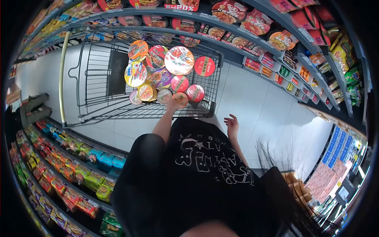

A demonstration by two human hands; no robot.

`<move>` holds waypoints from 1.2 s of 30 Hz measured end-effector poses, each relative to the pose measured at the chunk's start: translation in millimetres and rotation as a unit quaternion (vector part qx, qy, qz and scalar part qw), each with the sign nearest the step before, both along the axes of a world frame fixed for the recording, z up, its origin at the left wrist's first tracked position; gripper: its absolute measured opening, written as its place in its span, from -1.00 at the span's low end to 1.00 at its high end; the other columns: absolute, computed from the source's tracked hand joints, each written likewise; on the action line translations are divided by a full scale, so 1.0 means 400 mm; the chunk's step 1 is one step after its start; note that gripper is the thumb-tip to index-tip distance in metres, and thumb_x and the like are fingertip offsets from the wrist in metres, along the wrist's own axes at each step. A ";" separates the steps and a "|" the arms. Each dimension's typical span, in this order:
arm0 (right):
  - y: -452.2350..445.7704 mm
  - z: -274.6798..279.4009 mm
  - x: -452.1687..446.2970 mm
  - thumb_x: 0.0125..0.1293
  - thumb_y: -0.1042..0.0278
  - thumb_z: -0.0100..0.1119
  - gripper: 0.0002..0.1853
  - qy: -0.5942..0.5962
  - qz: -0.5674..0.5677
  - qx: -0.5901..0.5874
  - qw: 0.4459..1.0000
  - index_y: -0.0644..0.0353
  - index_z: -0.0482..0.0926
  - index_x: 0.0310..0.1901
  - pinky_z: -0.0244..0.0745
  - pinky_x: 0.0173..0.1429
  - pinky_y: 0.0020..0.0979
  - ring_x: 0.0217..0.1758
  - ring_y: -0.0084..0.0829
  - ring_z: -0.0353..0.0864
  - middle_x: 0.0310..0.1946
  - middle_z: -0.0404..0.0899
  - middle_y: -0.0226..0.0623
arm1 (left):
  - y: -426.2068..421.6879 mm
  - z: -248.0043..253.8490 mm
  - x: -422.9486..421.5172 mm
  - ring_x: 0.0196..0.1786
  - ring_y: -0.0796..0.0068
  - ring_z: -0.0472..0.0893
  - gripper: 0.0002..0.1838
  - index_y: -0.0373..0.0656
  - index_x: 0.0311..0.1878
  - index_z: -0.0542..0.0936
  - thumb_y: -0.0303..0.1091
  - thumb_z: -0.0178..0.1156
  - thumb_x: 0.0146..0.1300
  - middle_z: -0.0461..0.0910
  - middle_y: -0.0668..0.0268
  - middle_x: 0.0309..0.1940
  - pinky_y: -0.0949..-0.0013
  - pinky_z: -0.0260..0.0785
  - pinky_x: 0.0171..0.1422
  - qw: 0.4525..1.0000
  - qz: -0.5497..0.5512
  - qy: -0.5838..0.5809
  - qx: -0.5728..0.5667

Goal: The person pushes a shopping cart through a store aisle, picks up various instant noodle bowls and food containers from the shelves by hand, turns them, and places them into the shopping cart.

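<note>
My left hand (pixel 173 103) reaches over the near side of the shopping cart (pixel 216 85) and is closed on a small round cup (pixel 181 99) with an orange-brown lid. Around it in the cart stand several round noodle containers: a large white-and-red one (pixel 179 60), a yellow-and-blue one (pixel 135 74), a purple one (pixel 161 78) and red ones, such as the red tub (pixel 195 93) just right of the held cup. My right hand (pixel 231 121) hangs outside the cart, right of its near corner, with its fingers apart and nothing in them.
Shelves of noodle bowls (pixel 229 11) run along the far side of the cart. Packaged snacks (pixel 94 179) fill shelves at the lower left. Blue and pink boxes (pixel 337 146) are stacked at the right. A dark-clothed person (pixel 17 118) is partly visible at the left edge.
</note>
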State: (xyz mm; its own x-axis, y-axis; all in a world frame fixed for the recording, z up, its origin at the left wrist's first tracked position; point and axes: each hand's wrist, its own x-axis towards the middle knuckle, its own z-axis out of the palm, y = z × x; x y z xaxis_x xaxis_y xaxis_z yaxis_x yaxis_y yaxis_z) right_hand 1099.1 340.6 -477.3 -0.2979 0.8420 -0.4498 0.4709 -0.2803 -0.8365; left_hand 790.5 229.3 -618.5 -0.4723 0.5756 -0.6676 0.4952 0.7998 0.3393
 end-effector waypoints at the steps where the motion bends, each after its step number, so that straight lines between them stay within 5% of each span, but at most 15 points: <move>1: -0.015 -0.002 -0.006 0.24 0.55 -0.19 -0.70 0.000 -0.008 -0.001 1.000 0.28 0.27 0.03 0.46 -0.23 -0.50 -0.26 -0.41 0.58 -0.28 0.56 -0.17 | -0.001 -0.008 0.005 -0.21 0.15 0.57 -0.48 -0.22 -0.10 0.49 0.00 0.16 -0.03 0.55 0.01 -0.25 0.23 0.41 -0.14 1.000 0.013 -0.004 -0.013; 5: -0.069 -0.013 -0.036 0.20 0.57 -0.17 -0.68 -0.011 -0.015 -0.022 1.000 0.28 0.29 0.03 0.47 -0.24 -0.49 -0.28 -0.42 0.59 -0.30 0.57 -0.19 | 0.005 -0.091 0.010 -0.15 0.13 0.53 -0.48 -0.24 -0.04 0.43 -0.07 0.17 -0.01 0.47 0.01 -0.13 0.18 0.38 -0.08 0.974 0.221 -0.037 -0.033; 8: -0.103 -0.029 -0.046 0.14 0.59 -0.15 -0.67 -0.011 0.009 -0.021 1.000 0.29 0.34 -0.02 0.47 -0.23 -0.48 -0.31 -0.42 0.61 -0.36 0.60 -0.24 | -0.012 -0.146 0.020 -0.11 0.12 0.50 -0.46 -0.25 0.01 0.39 -0.12 0.17 0.01 0.41 0.00 -0.05 0.14 0.37 -0.04 0.821 0.549 -0.152 0.034; 10: -0.112 -0.023 -0.056 0.14 0.59 -0.15 -0.67 -0.016 0.008 -0.016 1.000 0.28 0.35 -0.02 0.47 -0.23 -0.47 -0.32 -0.42 0.61 -0.36 0.60 -0.24 | -0.040 -0.180 0.005 -0.08 0.12 0.48 -0.45 -0.26 0.04 0.37 -0.15 0.17 0.02 0.38 0.00 0.01 0.12 0.35 -0.01 0.750 0.621 -0.221 0.058; 11: -0.112 -0.020 -0.065 0.13 0.59 -0.14 -0.67 -0.020 0.014 -0.012 1.000 0.27 0.35 -0.03 0.48 -0.24 -0.46 -0.33 -0.41 0.61 -0.36 0.60 -0.23 | -0.050 -0.200 -0.007 -0.08 0.12 0.48 -0.45 -0.26 0.04 0.37 -0.15 0.17 0.02 0.38 0.00 0.01 0.12 0.35 -0.01 0.754 0.615 -0.222 0.063; 13: -0.108 -0.017 -0.083 0.13 0.60 -0.14 -0.66 -0.018 0.008 -0.008 1.000 0.28 0.34 -0.01 0.46 -0.25 -0.48 -0.34 -0.44 0.60 -0.35 0.60 -0.23 | -0.099 -0.281 -0.029 0.02 0.05 0.38 -0.47 -0.32 0.01 0.37 -0.22 0.19 0.00 0.33 -0.05 0.01 0.06 0.22 0.14 0.972 0.225 -0.068 0.023; 15: -0.094 -0.020 -0.106 0.13 0.60 -0.13 -0.65 -0.011 0.008 -0.003 1.000 0.29 0.33 0.00 0.45 -0.27 -0.50 -0.35 -0.47 0.59 -0.35 0.60 -0.22 | -0.126 -0.361 -0.038 0.10 0.00 0.28 -0.41 -0.35 0.02 0.36 -0.21 0.23 -0.06 0.33 -0.11 -0.02 0.07 0.01 0.26 0.971 0.179 -0.087 0.136; 18: -0.070 -0.042 -0.147 0.12 0.60 -0.12 -0.66 0.009 0.014 0.016 1.000 0.31 0.33 -0.02 0.46 -0.27 -0.50 -0.36 -0.47 0.59 -0.36 0.60 -0.23 | -0.114 -0.261 -0.048 0.09 -0.02 0.28 -0.39 -0.32 0.02 0.38 -0.15 0.23 -0.09 0.33 -0.15 -0.02 0.07 -0.12 0.30 0.948 0.225 -0.181 0.136; 22: -0.040 -0.076 -0.247 0.13 0.54 -0.06 -0.66 0.002 0.092 0.036 0.995 0.30 0.33 -0.01 0.46 -0.26 -0.50 -0.33 -0.47 0.59 -0.35 0.59 -0.23 | -0.099 -0.219 -0.067 0.02 0.07 0.36 -0.52 -0.28 -0.15 0.50 -0.14 0.25 -0.11 0.45 -0.05 -0.18 0.12 0.06 0.16 0.970 0.088 -0.100 0.203; 24: -0.038 -0.161 -0.288 0.13 0.44 0.05 -0.56 0.068 0.190 0.083 0.976 0.20 0.26 0.08 0.47 -0.19 -0.43 -0.21 -0.41 0.56 -0.14 0.49 -0.22 | -0.071 -0.065 -0.078 -0.13 0.18 0.45 -0.67 -0.24 -0.38 0.56 -0.17 0.26 -0.13 0.52 0.11 -0.42 0.19 0.20 -0.04 0.970 -0.104 -0.014 0.218; 25: -0.041 -0.144 -0.324 0.13 0.44 0.05 -0.56 0.076 0.196 0.090 0.974 0.20 0.26 0.08 0.47 -0.19 -0.43 -0.21 -0.41 0.56 -0.14 0.49 -0.22 | -0.070 -0.005 -0.081 -0.13 0.18 0.45 -0.67 -0.24 -0.38 0.56 -0.17 0.26 -0.13 0.52 0.11 -0.42 0.19 0.20 -0.04 0.970 -0.100 -0.003 0.222; 27: -0.043 -0.071 -0.411 0.13 0.33 0.12 -0.42 0.129 0.083 -0.191 0.969 0.15 0.13 0.18 0.46 -0.09 -0.33 -0.07 -0.30 0.50 0.00 0.38 -0.23 | -0.041 0.100 -0.060 -0.35 0.38 0.50 -0.74 -0.22 -0.53 0.55 -0.21 0.28 -0.12 0.50 0.27 -0.59 0.31 0.27 -0.29 0.948 -0.009 -0.091 0.305; 28: -0.047 -0.078 -0.418 0.13 0.33 0.12 -0.42 0.127 0.090 -0.188 0.970 0.15 0.13 0.18 0.46 -0.09 -0.33 -0.07 -0.30 0.50 0.00 0.38 -0.23 | -0.039 0.138 -0.051 -0.51 0.57 0.46 -0.78 -0.20 -0.57 0.51 -0.26 0.27 -0.05 0.47 0.35 -0.63 0.45 0.26 -0.41 0.920 0.054 -0.189 0.338; 32: -0.039 -0.199 -0.426 0.19 0.32 0.05 -0.41 0.227 0.029 -0.319 0.920 0.16 0.05 0.22 0.40 0.05 -0.17 0.08 -0.19 0.39 0.05 0.33 -0.17 | -0.042 0.245 -0.010 -0.55 0.65 0.42 -0.79 -0.16 -0.57 0.47 -0.29 0.29 -0.02 0.46 0.42 -0.61 0.58 0.27 -0.43 0.865 0.203 -0.361 0.282; 36: -0.037 -0.226 -0.378 0.23 0.28 0.02 -0.51 0.375 0.103 -0.410 0.825 0.14 0.17 0.18 0.37 0.11 -0.24 0.11 -0.30 0.38 0.05 0.33 -0.15 | -0.059 0.206 0.027 -0.36 0.60 0.47 -0.71 -0.21 -0.49 0.46 -0.25 0.35 -0.14 0.50 0.33 -0.44 0.52 0.34 -0.30 0.912 0.121 -0.224 0.321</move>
